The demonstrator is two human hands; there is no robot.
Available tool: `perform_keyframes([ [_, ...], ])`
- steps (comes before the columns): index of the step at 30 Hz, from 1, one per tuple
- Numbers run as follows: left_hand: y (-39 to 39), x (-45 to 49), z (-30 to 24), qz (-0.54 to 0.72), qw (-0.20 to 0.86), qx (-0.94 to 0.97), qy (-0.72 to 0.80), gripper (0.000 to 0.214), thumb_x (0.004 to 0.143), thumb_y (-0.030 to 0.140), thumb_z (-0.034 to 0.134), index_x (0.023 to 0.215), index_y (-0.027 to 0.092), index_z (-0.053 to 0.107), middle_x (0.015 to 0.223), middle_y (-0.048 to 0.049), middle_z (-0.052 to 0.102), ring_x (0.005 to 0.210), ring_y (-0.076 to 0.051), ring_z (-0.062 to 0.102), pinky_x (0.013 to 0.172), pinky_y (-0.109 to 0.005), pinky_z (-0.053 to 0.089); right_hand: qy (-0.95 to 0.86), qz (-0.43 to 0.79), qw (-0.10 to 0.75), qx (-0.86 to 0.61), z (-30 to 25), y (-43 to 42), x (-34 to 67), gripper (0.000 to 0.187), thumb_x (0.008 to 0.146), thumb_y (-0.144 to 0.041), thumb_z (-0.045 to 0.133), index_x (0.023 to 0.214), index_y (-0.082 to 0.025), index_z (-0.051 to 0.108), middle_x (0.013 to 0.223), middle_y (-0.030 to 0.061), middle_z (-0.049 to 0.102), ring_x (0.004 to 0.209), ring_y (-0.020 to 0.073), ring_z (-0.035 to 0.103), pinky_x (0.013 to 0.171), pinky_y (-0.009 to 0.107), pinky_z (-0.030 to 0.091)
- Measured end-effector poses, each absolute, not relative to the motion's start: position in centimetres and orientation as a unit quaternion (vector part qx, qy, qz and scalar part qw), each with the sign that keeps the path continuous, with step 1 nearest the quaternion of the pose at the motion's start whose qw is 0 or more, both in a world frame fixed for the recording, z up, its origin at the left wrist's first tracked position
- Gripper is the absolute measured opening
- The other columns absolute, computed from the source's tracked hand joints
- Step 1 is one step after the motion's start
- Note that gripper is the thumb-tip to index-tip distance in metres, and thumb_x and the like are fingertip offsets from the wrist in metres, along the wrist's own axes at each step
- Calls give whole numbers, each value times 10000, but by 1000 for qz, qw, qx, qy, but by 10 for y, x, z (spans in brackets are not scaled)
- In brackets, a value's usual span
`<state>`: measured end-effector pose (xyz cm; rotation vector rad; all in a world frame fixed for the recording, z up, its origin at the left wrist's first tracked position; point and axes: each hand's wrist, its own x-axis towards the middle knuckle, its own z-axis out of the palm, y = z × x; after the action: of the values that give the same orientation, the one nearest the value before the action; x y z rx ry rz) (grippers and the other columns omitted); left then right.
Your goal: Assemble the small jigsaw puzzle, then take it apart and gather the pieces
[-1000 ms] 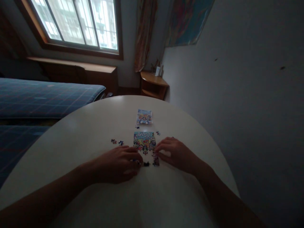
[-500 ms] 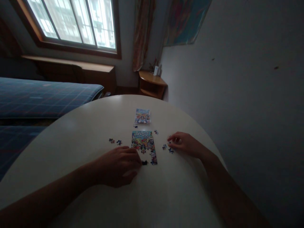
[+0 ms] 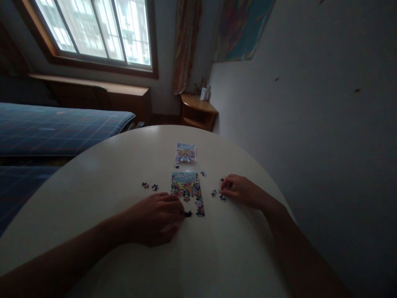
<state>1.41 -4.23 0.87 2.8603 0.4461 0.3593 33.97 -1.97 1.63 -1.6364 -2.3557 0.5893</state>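
A partly assembled jigsaw puzzle (image 3: 186,182) with a colourful cartoon print lies on the table, with a gap in its lower part. My left hand (image 3: 161,217) rests over its lower left edge, fingers bent and lying on it, thumb apart; that corner is hidden. A dark puzzle piece (image 3: 188,214) shows just beyond its fingertips. To the right, my right hand (image 3: 240,189) has thumb and forefinger drawn together at a small puzzle piece, mostly covered by the fingertips. Beside these fingers lie loose puzzle pieces (image 3: 214,193).
Two loose pieces (image 3: 155,187) lie left of the puzzle, with others above it. A printed picture packet (image 3: 185,153) sits farther back on the round white table (image 3: 124,161). A plaid mattress (image 3: 62,128) is at left, a wooden corner stand (image 3: 198,103) behind, a wall at right.
The right hand's thumb and forefinger have come closer together among the loose pieces, uncovering a dark piece above them. My left hand stays in place. The view has shifted slightly.
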Motion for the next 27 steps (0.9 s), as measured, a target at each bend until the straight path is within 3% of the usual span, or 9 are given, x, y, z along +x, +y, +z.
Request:
perform_keyframes([
  [14, -42, 15, 8, 139, 113, 974, 142, 185, 837, 195, 554, 1009, 205, 623, 1022, -46, 665, 960, -213, 595, 851, -374, 499, -784, 276, 123, -543, 13, -21, 332, 159, 826, -338, 673, 822, -179, 682, 793, 33, 694, 724, 148, 618, 682, 259, 443],
  [20, -43, 14, 8, 143, 114, 972, 147, 220, 818, 182, 566, 1031, 207, 616, 1019, -49, 660, 967, -213, 600, 860, -373, 501, -795, 267, 132, -528, 12, -20, 330, 229, 827, -342, 676, 989, -181, 691, 823, 37, 668, 715, 143, 596, 662, 258, 435],
  [27, -43, 15, 10, 125, 120, 974, 146, 167, 839, 197, 557, 995, 204, 614, 1096, -49, 660, 1020, -212, 597, 903, -376, 498, -795, 282, 148, -517, 15, -20, 332, 175, 824, -345, 677, 875, -180, 703, 829, 32, 649, 714, 133, 562, 658, 251, 422],
])
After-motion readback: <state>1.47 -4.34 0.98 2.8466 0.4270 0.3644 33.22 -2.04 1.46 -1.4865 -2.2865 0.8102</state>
